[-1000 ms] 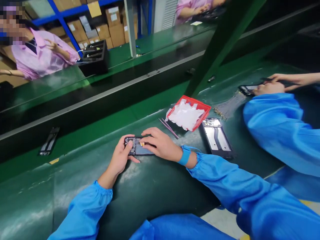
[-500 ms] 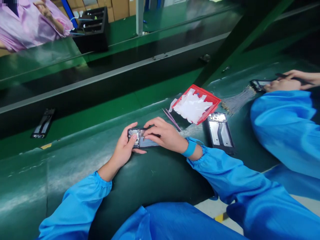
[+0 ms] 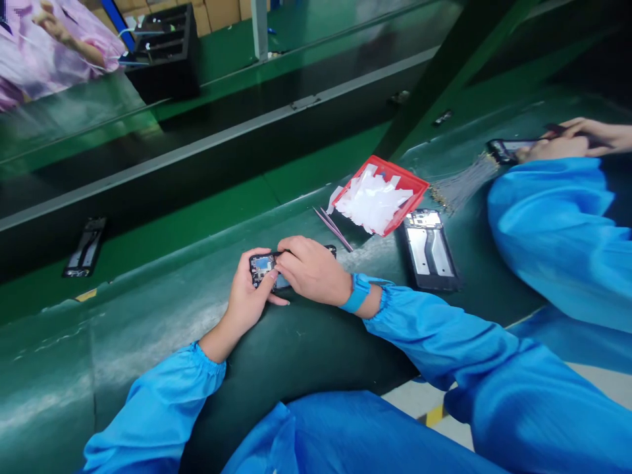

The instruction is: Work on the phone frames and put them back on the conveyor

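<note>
My left hand (image 3: 249, 284) grips the left end of an opened phone (image 3: 263, 263), its thumb along the near side of the exposed circuit board. Over the middle of the phone, my right hand (image 3: 316, 271) is closed, with thumb and fingertips pressed together beside the board. Whatever lies between those fingertips is hidden. The right hand also covers most of the phone's right half; only its far corner shows. Just beyond the right hand lie pinkish tweezers (image 3: 334, 229) on the green mat (image 3: 306, 342).
A red tray (image 3: 419, 189) heaped with white strips (image 3: 372, 201) stands behind the tweezers. Another opened phone (image 3: 419, 253) lies right of it, near thin cables (image 3: 464, 184). A co-worker's hands (image 3: 567, 141) hold a phone at far right. One more opened phone (image 3: 85, 247) lies left.
My right hand's fingers have drawn together and shifted left to the board's edge. My left thumb has slid toward the near edge, uncovering a bluish part of the board. The view has shifted slightly.
</note>
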`<action>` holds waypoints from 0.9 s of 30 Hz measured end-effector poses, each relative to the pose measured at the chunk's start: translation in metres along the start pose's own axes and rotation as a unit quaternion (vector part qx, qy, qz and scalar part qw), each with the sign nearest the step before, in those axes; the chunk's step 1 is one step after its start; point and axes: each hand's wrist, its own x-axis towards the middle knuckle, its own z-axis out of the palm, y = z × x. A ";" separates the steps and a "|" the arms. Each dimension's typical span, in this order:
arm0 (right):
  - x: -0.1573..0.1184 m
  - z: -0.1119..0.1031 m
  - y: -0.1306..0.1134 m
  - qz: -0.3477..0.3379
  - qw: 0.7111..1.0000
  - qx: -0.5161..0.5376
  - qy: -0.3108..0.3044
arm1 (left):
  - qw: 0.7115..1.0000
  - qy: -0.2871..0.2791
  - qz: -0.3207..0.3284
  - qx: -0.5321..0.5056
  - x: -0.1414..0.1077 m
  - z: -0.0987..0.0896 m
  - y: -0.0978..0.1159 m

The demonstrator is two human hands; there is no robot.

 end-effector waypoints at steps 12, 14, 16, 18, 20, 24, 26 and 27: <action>-0.003 -0.004 0.004 -0.044 0.992 0.086 0.081 | 0.999 -0.002 0.035 0.013 0.004 -0.011 -0.006; -0.003 -0.003 0.003 -0.038 0.991 0.095 0.086 | 0.999 -0.005 0.039 0.017 0.003 -0.011 -0.006; -0.003 -0.003 0.003 -0.040 0.990 0.100 0.088 | 0.999 -0.007 0.044 0.020 0.003 -0.012 -0.007; -0.003 -0.003 0.004 -0.048 0.989 0.107 0.087 | 0.999 -0.009 0.046 0.022 0.004 -0.013 -0.008; -0.002 -0.004 0.004 -0.048 0.988 0.119 0.085 | 0.999 -0.011 0.044 0.019 0.004 -0.014 -0.009; -0.002 -0.004 0.002 -0.022 0.984 0.145 0.096 | 0.999 -0.027 0.032 -0.003 0.003 -0.014 -0.010; -0.002 -0.003 -0.001 -0.001 0.984 0.143 0.106 | 0.999 -0.032 0.028 -0.009 0.003 -0.013 -0.009; -0.002 -0.003 -0.003 0.007 0.985 0.136 0.109 | 0.999 -0.031 0.026 -0.009 0.003 -0.013 -0.008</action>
